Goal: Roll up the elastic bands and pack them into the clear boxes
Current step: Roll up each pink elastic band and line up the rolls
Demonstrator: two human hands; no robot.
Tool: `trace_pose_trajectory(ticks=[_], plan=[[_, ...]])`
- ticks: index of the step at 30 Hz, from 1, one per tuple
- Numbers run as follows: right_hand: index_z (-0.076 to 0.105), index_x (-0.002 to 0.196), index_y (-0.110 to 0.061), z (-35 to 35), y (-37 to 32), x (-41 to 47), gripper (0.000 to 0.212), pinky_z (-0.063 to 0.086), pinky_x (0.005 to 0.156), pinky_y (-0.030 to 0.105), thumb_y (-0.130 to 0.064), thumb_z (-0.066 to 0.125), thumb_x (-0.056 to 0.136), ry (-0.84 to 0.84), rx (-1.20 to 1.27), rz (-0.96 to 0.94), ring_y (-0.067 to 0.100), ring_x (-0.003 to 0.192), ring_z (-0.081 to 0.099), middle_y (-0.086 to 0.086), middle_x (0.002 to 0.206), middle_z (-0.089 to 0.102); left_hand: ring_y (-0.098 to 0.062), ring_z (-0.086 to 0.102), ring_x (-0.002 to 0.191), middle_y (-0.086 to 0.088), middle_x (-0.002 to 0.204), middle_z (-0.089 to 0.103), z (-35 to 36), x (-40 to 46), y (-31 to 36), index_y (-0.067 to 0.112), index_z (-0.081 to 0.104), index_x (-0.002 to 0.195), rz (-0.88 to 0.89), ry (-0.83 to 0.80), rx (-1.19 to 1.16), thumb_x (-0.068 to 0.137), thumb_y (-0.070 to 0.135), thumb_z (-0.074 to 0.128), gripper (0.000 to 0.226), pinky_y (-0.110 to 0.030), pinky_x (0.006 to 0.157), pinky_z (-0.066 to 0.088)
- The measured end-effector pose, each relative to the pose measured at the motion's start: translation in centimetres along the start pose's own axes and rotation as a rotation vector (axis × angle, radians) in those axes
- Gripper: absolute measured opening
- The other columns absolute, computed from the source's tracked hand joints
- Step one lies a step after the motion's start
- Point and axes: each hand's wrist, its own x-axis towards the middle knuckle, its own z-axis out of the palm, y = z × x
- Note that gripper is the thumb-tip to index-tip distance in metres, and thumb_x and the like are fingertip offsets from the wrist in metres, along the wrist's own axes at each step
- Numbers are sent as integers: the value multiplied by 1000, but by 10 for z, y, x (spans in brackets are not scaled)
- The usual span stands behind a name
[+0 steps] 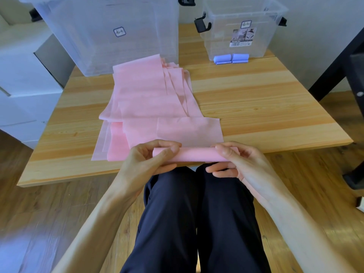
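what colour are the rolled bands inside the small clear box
Light blue-purple rolled bands, seen best in the head view.

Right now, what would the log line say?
step: rolling pink band | left hand: grips roll | right hand: grips roll | purple rolls: in small box

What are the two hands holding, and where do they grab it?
Both hold the pink elastic band by its rolled-up near end. The left hand pinches the roll's left end; the right hand pinches its right end.

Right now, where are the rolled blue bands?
The rolled blue bands lie on the table, far right in the head view, against the front of the smaller clear box.
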Motion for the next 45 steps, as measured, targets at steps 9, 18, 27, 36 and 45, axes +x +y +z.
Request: trace_pose_trajectory(ticks=[9,18,27,36,45], plan=[[70,101,-8,-1,-2,-2,37,61,64,27,-33,70,74,-53,-48,12,31,79,75,20,88,75,-17,73,96,-1,97,76,0,-3,1,22,81,89,11,-8,-14,71,30,71,22,-18,72,58],[70,106,-9,0,-3,-3,38,61,63,27,-33,69,76,-58,-59,2,31,78,75,19,89,76,-22,74,96,-10,99,76,-1,-4,1,20,80,92,-6,-4,-31,67,33,73,29,-19,71,58],[69,104,-7,1,0,-2,37,61,62,27,-33,68,79,-69,-52,5,30,77,75,19,89,75,-22,73,97,-11,100,75,-1,-3,0,19,81,89,-7,11,-58,67,29,73,25,-18,72,58],[69,101,-6,1,0,-3,37,61,62,27,-35,66,80,-65,-68,-1,32,77,75,19,88,75,-21,74,95,-8,99,76,0,-4,0,19,81,88,-14,-11,-46,68,29,73,23,-19,70,58],[73,99,-8,1,1,-3,30,61,67,27,-27,73,75,-64,-44,-37,33,83,75,13,92,76,-17,72,97,0,98,75,-3,-4,0,20,82,86,1,-16,-51,66,30,74,24,-18,72,58]])
